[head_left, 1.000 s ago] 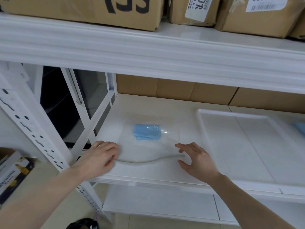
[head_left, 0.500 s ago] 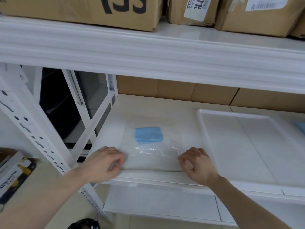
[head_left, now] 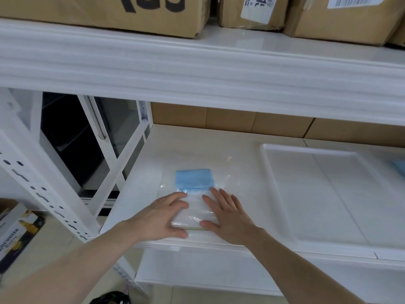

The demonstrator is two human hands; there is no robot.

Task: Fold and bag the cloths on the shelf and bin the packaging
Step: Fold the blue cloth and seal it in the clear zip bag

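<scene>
A folded light-blue cloth lies inside a clear plastic bag on the white shelf. The bag's near part is folded into a narrow strip between my hands. My left hand lies flat on the bag's left side, fingers straight. My right hand presses flat on its right side, fingertips reaching the cloth's near edge. Another blue cloth peeks in at the far right edge of the shelf.
A shallow white tray sits on the shelf to the right of the bag. Cardboard boxes fill the shelf above and line the back. A printed box stands on the floor at left.
Both hands moved inward from the bag's near corners, bringing its sides toward the middle, and now lie flat on the narrower bag. The cloth has stayed put inside.
</scene>
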